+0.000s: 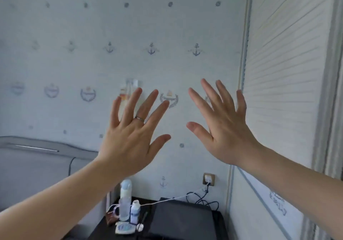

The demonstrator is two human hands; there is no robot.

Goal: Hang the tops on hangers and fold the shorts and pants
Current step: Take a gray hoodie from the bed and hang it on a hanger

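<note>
My left hand (pixel 132 137) is raised in front of the wall with all fingers spread wide; a thin ring sits on one finger. My right hand (pixel 222 128) is raised beside it, a little higher, fingers also spread. Both backs face the camera and neither hand holds or touches anything. No tops, shorts, pants or hangers appear in the head view.
A wall with anchor-pattern wallpaper (pixel 151 48) fills the view. Low down stands a dark bedside table (pixel 185 219) with a tall bottle (pixel 125 199), a small bottle (pixel 135 212) and cables from a wall socket (pixel 209 179). A grey headboard (pixel 37 158) is at left, a slatted wardrobe door (pixel 285 73) at right.
</note>
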